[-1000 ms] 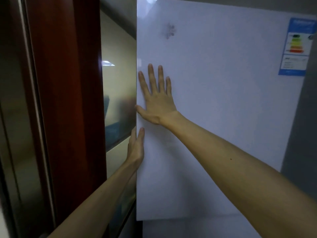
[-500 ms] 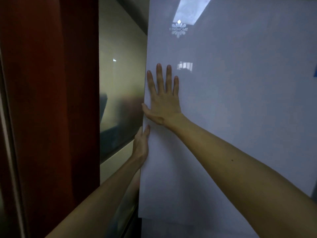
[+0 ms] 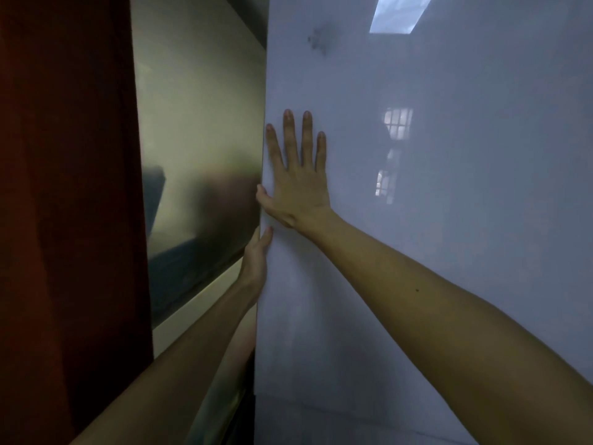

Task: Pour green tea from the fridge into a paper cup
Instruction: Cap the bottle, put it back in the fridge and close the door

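Fridge door (image 3: 449, 268) closer now, R hand (image 3: 298, 184) still flat on it, L hand (image 3: 256, 256) gripping edge

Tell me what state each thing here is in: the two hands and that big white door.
fridge door: none of the inside shows; whether it is shut or just ajar cannot be told.
right hand: flat on the door's front, fingers straight, thumb at the left edge.
left hand: grips the door's left edge, thumb on the front, fingers hidden behind it.
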Demonstrator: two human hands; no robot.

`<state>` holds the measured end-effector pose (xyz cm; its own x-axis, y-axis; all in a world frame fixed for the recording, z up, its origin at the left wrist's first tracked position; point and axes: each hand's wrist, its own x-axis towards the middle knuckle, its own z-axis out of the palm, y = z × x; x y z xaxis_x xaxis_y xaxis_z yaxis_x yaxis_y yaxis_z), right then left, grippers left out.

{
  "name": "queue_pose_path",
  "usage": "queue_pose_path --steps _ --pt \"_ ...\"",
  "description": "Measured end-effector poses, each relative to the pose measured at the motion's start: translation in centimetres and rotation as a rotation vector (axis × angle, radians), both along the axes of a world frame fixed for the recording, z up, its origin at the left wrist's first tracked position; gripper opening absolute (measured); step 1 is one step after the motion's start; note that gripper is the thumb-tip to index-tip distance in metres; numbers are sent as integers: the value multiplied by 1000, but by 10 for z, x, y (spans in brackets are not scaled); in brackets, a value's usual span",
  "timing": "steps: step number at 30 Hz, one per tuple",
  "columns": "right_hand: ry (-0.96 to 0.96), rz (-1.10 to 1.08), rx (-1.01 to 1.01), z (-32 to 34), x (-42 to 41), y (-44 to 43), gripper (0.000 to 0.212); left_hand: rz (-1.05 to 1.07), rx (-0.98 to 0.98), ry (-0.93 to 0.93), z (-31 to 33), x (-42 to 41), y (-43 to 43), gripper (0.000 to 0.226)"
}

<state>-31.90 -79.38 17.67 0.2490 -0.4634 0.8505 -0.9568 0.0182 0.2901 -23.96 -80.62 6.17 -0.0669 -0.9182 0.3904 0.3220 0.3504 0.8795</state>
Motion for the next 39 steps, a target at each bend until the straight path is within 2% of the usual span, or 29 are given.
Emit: queue_pose_path --steps 8,30,33,36,39 --pt "-15 -8 -25 -3 1 -10 97 -10 3 26 -1 -3 -14 47" --pt "-29 -33 -15 -4 2 -19 100 -16 -8 -51 0 -3 -14 46" --pt "-35 -30 2 -3 2 -17 101 -15 21 -79 2 0 -12 42" --pt "-41 -19 24 -2 0 -14 94 -10 78 -147 3 4 -12 45" --pt "-57 12 93 2 -2 -3 86 2 51 -247 2 8 -5 53"
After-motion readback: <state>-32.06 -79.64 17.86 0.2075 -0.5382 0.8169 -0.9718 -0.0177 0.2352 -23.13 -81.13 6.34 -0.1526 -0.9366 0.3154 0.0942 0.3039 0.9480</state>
